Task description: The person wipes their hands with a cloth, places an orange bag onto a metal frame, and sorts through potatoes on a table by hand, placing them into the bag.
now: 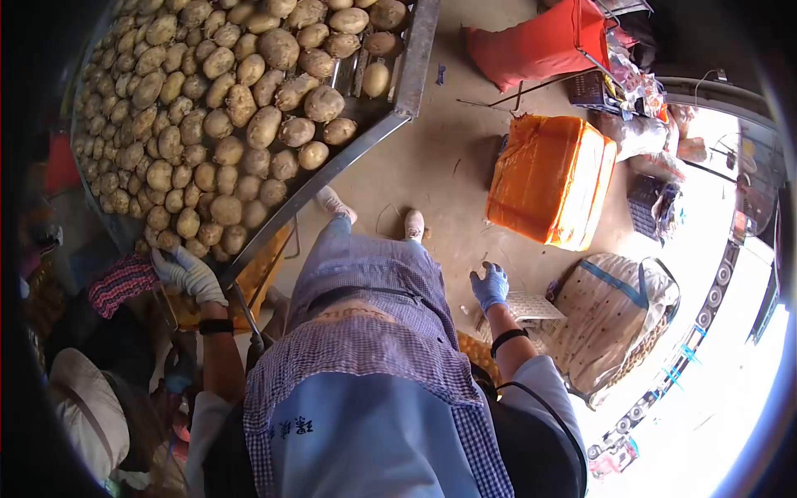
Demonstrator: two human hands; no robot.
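The worker's left hand (188, 274), in a pale glove, lay with fingers together at the lower corner of a metal tray (332, 168). It rested against the nearest of the potatoes (207, 124) heaped across the tray, though whether it gripped one could not be told. The right hand (490, 286), in a blue glove, hung loosely open with fingers slightly curled. It held nothing and hovered just above a white crate (535, 307) on the concrete floor (440, 149).

A checked apron (374, 332) filled the space between the two hands and hid the ground below it. An orange crate (267, 264) sat under the tray's edge, just beside the left arm. A pink striped cloth (120, 284) and a pale hat (83, 407) of another person crowded that same side. Past the white crate lay a woven bag (614, 311) with a blue strap. Farther out stood an orange-wrapped bale (552, 178) and a red sack (540, 41).
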